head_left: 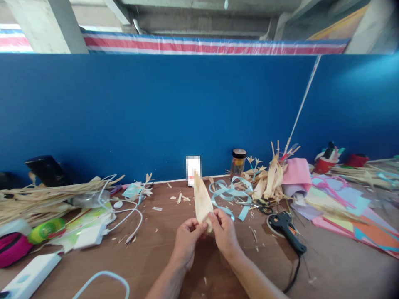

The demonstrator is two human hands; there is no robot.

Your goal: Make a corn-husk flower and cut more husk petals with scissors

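Note:
A pale, dried corn husk point(202, 200) stands upright over the middle of the table, its narrow brownish end pointing up and away from me. My left hand point(187, 237) pinches its lower left edge between thumb and fingers. On the other side, my right hand point(225, 232) grips the lower right edge, with the thumb on the near face. Both thumbs lie close together at the wide bottom end. The fingers behind the husk are partly hidden. Behind its tip is a white blurred-out object point(189, 166) leaning by the blue partition.
Right of my hands lie a black glue gun point(285, 230), scissors point(264, 207), curled light-blue ribbon point(229, 191), a lidded jar point(238, 162) and coloured paper point(370, 224). Husk bundles point(90, 187), white cables point(137, 209), a white charger point(89, 236) and a power strip point(34, 274) occupy the left.

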